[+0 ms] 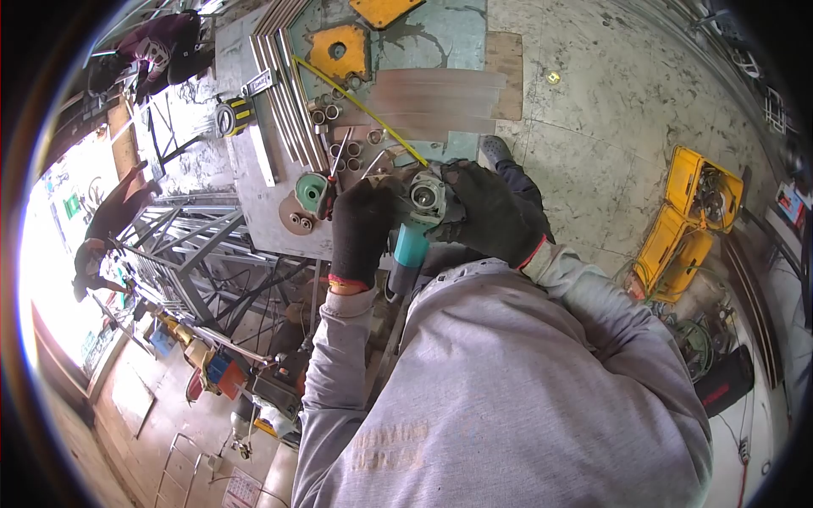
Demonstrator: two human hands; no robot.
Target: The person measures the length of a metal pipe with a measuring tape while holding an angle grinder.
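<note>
A teal angle grinder (pixel 412 246) is held in front of my body, its round gear head with bare spindle facing up and no disc on it. My left hand (pixel 362 222), in a black glove, is closed at the left side of the grinder head; its fingertips are partly hidden. My right hand (pixel 495 210), also gloved, wraps the head's right side. Beside my left hand lie a green disc (pixel 311 188), a brown disc (pixel 290 209) with small metal nuts on it, and a red-handled tool (pixel 329 193). Several metal rings (pixel 353 149) stand just beyond.
Steel tubes (pixel 284 93) and a yellow tape (pixel 364 108) lie on the metal table (pixel 254 186). Yellow plates (pixel 339 52) are at its far side. An open yellow toolbox (pixel 677 245) sits on the floor at right. Other people (pixel 106 216) are at left by metal frames (pixel 182 254).
</note>
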